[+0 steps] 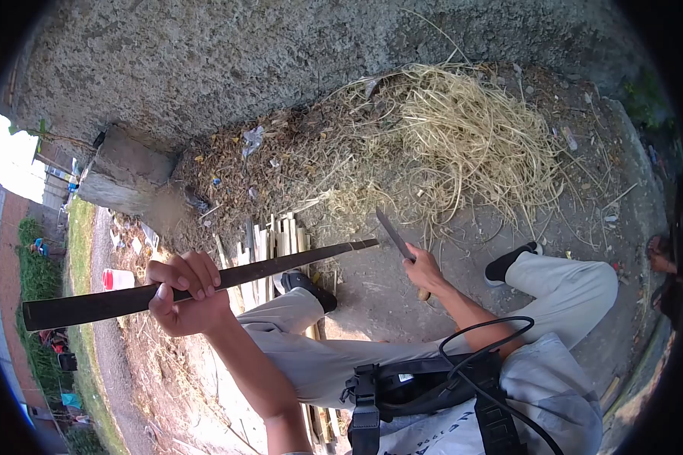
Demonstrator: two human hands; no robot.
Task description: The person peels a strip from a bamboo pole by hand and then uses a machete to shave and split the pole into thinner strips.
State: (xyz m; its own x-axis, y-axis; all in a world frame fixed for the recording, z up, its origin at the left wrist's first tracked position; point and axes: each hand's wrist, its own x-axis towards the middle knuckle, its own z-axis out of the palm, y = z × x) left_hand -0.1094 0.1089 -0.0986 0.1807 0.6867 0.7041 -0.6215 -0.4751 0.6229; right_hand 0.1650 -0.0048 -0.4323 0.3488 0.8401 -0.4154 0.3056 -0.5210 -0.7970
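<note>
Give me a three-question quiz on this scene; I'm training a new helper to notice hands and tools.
1. Fill in the blank: the right hand holds a ____.
2. True or false: the left hand is empty.
3. Where is the large heap of pale shavings?
A) On the person's lap
B) On the ground, near the rough wall
C) Under the left foot

Key: 1. knife. 2. False; it grips a long, dark bamboo strip. 3. B.
</note>
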